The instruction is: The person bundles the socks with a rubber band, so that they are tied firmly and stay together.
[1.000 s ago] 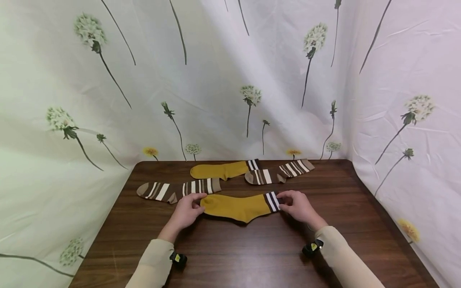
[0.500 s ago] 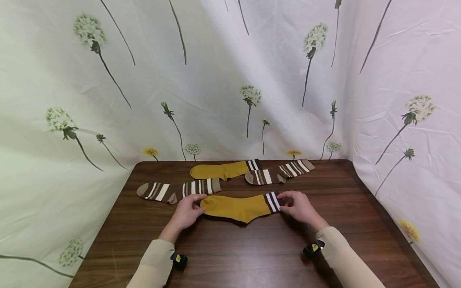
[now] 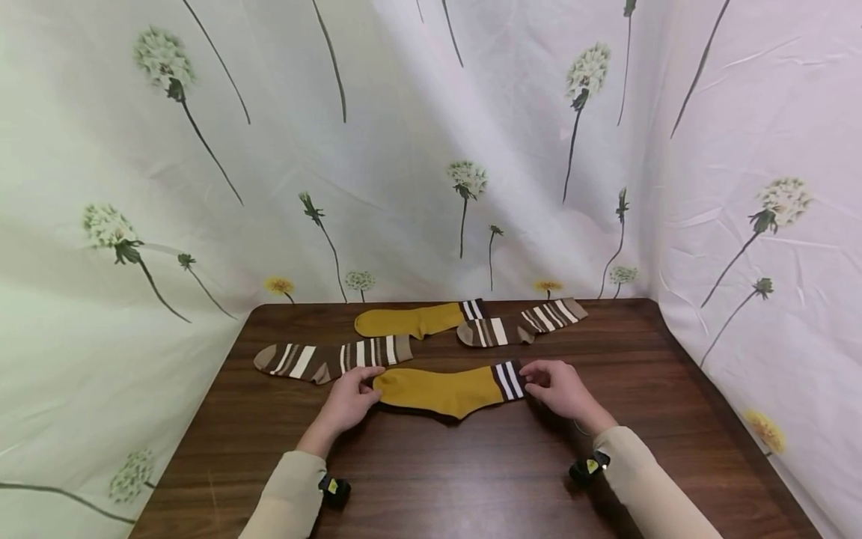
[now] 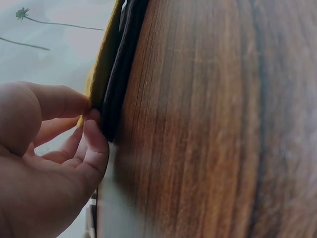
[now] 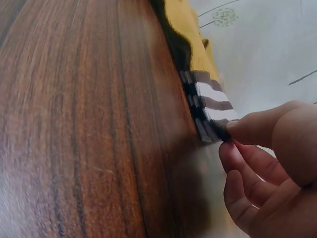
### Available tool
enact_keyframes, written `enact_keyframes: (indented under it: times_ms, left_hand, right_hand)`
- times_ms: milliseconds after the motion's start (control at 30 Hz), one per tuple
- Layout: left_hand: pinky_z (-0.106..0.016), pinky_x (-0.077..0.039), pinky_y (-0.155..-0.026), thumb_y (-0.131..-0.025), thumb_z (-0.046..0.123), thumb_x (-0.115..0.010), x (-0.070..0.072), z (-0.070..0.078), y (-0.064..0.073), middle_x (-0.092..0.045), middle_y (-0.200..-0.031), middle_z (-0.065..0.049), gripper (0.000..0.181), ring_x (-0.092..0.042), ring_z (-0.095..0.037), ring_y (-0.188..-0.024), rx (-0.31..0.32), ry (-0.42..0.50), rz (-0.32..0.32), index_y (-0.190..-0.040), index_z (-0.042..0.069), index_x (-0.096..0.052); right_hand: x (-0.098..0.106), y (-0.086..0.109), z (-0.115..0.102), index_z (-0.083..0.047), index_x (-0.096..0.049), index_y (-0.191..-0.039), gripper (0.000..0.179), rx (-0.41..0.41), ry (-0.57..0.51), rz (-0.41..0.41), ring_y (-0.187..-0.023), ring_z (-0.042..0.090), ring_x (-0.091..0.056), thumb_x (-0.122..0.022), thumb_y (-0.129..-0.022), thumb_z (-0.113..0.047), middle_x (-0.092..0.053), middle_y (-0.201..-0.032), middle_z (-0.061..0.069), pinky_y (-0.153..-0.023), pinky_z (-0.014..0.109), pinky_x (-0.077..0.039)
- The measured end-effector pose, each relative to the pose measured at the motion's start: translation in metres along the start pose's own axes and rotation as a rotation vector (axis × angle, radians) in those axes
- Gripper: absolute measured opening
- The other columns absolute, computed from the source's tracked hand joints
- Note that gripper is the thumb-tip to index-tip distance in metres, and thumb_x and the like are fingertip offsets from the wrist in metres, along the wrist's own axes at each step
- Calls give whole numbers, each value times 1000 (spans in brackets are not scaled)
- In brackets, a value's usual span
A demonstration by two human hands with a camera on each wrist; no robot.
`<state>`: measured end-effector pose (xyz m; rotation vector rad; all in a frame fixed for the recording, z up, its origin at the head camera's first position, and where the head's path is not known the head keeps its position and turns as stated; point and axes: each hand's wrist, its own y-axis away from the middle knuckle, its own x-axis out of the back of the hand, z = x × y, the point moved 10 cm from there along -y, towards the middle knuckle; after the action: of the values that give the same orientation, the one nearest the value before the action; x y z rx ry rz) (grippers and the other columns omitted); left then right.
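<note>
A mustard-yellow sock (image 3: pixel 438 391) with a dark, white-striped cuff lies flat across the middle of the table, toe to the left. Under its near edge shows a dark layer, visible as a black band (image 4: pixel 119 74) in the left wrist view. My left hand (image 3: pixel 350 397) pinches the toe end between thumb and fingers. At the opposite end, my right hand (image 3: pixel 557 387) pinches the cuff's edge; the right wrist view shows thumb and fingertip meeting at the striped cuff (image 5: pixel 213 99). The fingertips hide the very ends of the sock.
Behind lie another yellow sock (image 3: pixel 404 320), a brown striped sock (image 3: pixel 494 332) overlapping its cuff, and a second brown striped sock (image 3: pixel 296 361) at left, close behind my left hand. The wooden table (image 3: pixel 431 479) meets a flower-printed cloth (image 3: pixel 404 150) at the back and sides.
</note>
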<state>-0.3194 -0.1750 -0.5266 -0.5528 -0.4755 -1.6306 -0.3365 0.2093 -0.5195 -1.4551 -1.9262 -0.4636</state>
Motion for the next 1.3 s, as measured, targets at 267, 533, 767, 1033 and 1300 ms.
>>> enact_keyframes:
  times_ms: [267,533,767,1033,1300]
  left_hand:
    - [-32,-55,-73,-95,0,-69,-1,-2,2,-63,-136,-23,40,-65,-16,-85,-8,3,-7,-135,-1,-68]
    - [-32,-52,-71,-95,-1,-68,-2,-6,-2,-64,-135,-21,40,-62,-15,-82,14,10,-14,-135,0,-68]
    - [-31,-52,-70,-96,0,-66,-2,-7,-1,-64,-134,-21,41,-62,-15,-81,9,25,-28,-136,-1,-67]
    - [-33,-53,-73,-97,1,-67,-1,-8,0,-63,-137,-22,40,-65,-16,-85,5,8,-22,-136,0,-68]
    - [-32,-56,-73,-96,1,-70,2,-2,1,-62,-136,-24,37,-69,-17,-87,-7,-7,-27,-133,0,-69]
  right_hand:
    - [-2,1,-5,-6,-77,-108,19,24,32,5,-79,11,-65,-77,-91,1,-74,-96,4,-65,26,-55]
    - [-1,0,-1,-7,-77,-110,18,15,25,-21,-84,14,-66,-76,-93,-1,-74,-99,4,-68,27,-55]
    - [-1,-1,0,-8,-78,-110,18,18,41,-39,-89,16,-67,-76,-93,-2,-75,-101,3,-71,28,-55]
    - [-4,1,3,-9,-77,-109,16,22,27,-48,-81,10,-64,-77,-94,-5,-73,-95,0,-68,26,-53]
    - [2,2,1,-10,-78,-107,14,38,43,-13,-76,7,-65,-76,-94,-6,-75,-96,1,-69,27,-54]
